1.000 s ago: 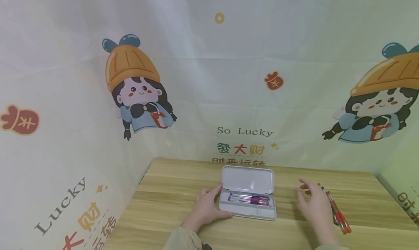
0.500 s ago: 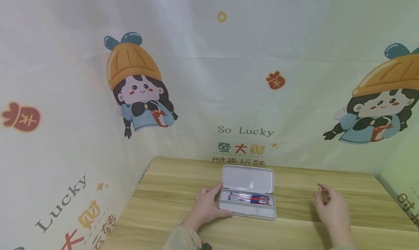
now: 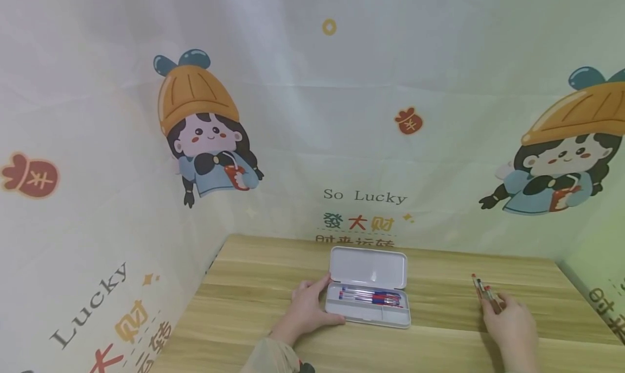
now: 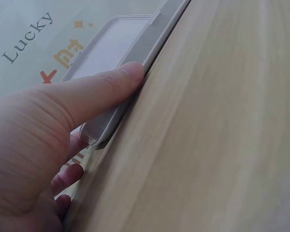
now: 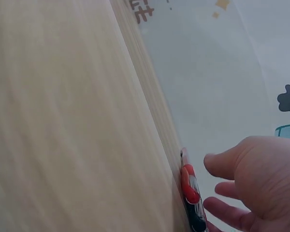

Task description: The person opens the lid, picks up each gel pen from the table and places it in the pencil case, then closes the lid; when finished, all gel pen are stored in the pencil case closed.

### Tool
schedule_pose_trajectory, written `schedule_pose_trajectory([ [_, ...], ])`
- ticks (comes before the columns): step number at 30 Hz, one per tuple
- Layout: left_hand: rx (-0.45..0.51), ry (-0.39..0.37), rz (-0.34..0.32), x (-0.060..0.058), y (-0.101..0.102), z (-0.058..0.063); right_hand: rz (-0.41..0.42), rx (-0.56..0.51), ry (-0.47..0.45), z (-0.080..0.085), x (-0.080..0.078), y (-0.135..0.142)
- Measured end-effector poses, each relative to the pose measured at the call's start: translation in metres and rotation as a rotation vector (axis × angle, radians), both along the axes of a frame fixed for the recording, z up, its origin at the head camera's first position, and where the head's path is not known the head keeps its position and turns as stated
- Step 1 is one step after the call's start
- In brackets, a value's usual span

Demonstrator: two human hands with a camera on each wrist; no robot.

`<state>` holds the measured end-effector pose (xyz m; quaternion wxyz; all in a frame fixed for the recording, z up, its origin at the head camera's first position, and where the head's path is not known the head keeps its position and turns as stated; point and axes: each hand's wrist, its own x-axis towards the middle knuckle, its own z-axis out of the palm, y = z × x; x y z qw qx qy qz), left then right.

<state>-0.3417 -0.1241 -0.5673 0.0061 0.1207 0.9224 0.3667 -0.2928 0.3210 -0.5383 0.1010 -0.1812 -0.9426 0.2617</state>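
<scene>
A light grey pencil case (image 3: 367, 313) lies on the table with its lid (image 3: 368, 267) raised at the back. Several pens (image 3: 368, 296) with blue and red grips rest in its rear compartment. My left hand (image 3: 305, 310) holds the case at its left end, thumb (image 4: 130, 72) on the front edge and fingers at the far side. To the right, my right hand (image 3: 512, 321) is over a few red and dark pens (image 3: 478, 283), whose tips stick out past the fingers. In the right wrist view, the thumb (image 5: 220, 164) stands apart from the pens (image 5: 189, 186), with the fingers beside them.
The wooden table (image 3: 439, 286) meets a printed cloth backdrop (image 3: 293, 145) behind it and at both sides. A small divided space (image 3: 395, 314) lies at the case's front right.
My right hand has moved right to the red and dark pens, then drawn slightly back along them toward me. Those pens stay about where they were. My left hand and the case have not moved.
</scene>
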Motion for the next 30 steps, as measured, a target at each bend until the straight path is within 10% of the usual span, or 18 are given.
schedule_pose_trajectory([
  [13,0.001,-0.002,0.000,0.000,0.001,0.002,-0.102,-0.005,-0.192,0.000,0.012,0.013],
  [30,-0.002,0.005,-0.006,0.000,0.000,0.000,-0.137,-0.058,-0.191,0.001,0.013,0.011],
])
